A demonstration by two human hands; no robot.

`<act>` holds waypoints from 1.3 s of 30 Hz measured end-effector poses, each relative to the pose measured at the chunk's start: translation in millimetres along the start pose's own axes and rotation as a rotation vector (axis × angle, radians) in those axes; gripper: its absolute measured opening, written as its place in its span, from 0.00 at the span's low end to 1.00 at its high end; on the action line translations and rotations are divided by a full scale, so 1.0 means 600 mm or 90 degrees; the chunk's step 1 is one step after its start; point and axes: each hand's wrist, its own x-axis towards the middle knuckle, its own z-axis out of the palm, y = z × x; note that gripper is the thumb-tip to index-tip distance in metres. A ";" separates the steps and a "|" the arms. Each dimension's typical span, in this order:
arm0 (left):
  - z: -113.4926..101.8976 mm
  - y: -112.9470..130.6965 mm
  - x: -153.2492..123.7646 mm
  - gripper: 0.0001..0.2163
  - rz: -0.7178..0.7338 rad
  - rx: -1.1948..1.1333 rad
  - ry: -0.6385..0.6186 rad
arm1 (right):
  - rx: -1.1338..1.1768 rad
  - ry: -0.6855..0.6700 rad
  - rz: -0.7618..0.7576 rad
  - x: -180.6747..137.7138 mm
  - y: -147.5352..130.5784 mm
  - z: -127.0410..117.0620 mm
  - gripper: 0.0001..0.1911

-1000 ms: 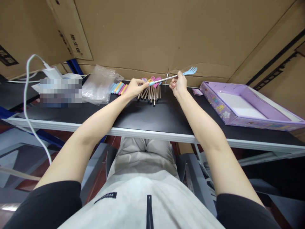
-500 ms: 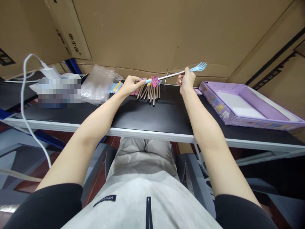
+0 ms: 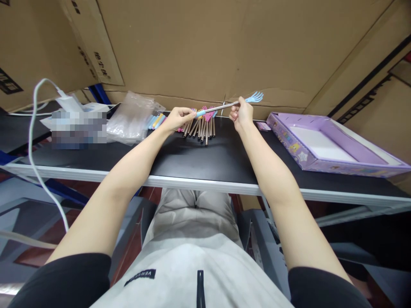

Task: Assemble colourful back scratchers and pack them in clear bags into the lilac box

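Both my hands hold one telescopic back scratcher (image 3: 221,105) above the black table (image 3: 205,158). My left hand (image 3: 178,118) pinches its light-blue handle end. My right hand (image 3: 240,114) is closed on the metal rod just below the blue claw-shaped head (image 3: 256,97). Under the rod lies a bunch of several more scratchers (image 3: 201,124) with brown rods and pink and orange heads.
Loose coloured handle sleeves (image 3: 156,120) and a crumpled clear plastic bag (image 3: 130,116) lie left of the bunch. An open purple box (image 3: 324,145) sits at the right. Cardboard sheets (image 3: 205,47) wall off the back. A white charger and cable (image 3: 48,107) hang at the left.
The rod was pulled out longer half a second ago, with my right hand further right. Now my right hand has come back left and the rod is shorter again.
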 end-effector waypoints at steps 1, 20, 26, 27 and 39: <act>0.000 -0.001 0.000 0.23 -0.003 0.002 0.002 | -0.005 -0.002 -0.009 0.000 0.000 0.000 0.25; 0.025 -0.016 0.000 0.24 0.047 0.106 0.065 | 0.003 -0.090 0.032 -0.036 0.034 0.029 0.29; 0.033 -0.017 -0.003 0.25 0.055 0.116 0.065 | 0.049 -0.102 0.054 -0.055 0.045 0.048 0.32; 0.034 -0.017 -0.004 0.26 0.059 0.115 0.066 | 0.059 -0.104 0.056 -0.058 0.045 0.050 0.32; 0.057 -0.043 0.014 0.31 0.124 0.047 0.106 | 0.095 -0.132 0.075 -0.073 0.051 0.058 0.31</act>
